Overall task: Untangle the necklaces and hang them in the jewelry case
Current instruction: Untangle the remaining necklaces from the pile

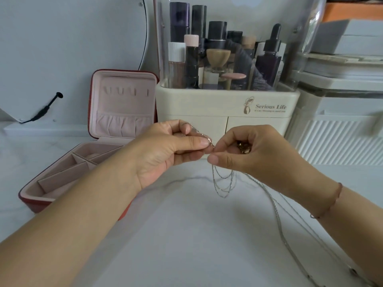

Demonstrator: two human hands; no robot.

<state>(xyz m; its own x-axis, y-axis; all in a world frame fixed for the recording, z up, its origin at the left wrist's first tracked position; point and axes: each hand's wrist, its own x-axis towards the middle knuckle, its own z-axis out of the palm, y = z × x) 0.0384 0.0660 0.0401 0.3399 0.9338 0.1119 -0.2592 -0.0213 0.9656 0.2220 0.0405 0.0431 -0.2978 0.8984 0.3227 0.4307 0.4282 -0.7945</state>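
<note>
Left hand (165,150): a short run of fine chain is pinched between thumb and forefinger, the other fingers curled beneath it.
Right hand (255,154): the fingers are curled round a bunch of chain and a gold charm (244,149); the thumb tip is brought just beside the left pinch.
Necklaces (223,183): held up between both hands over the white table (186,235). Thin silver loops hang below the right thumb, and one long strand (275,212) trails toward the lower right edge.
Step in hand: the tangle is judged to be only partly worked loose. How many chains are caught up cannot be told.
Doing it well: the bunch is best slackened, not tugged. One strand should be fed back through while the hanging loops are kept from twisting.
Risk: a hard pull is likely to tighten the knot.
Jewelry case (124,83): left open on the table, well apart from the hands, its lid upright and its hooks (122,91) bare.
</note>
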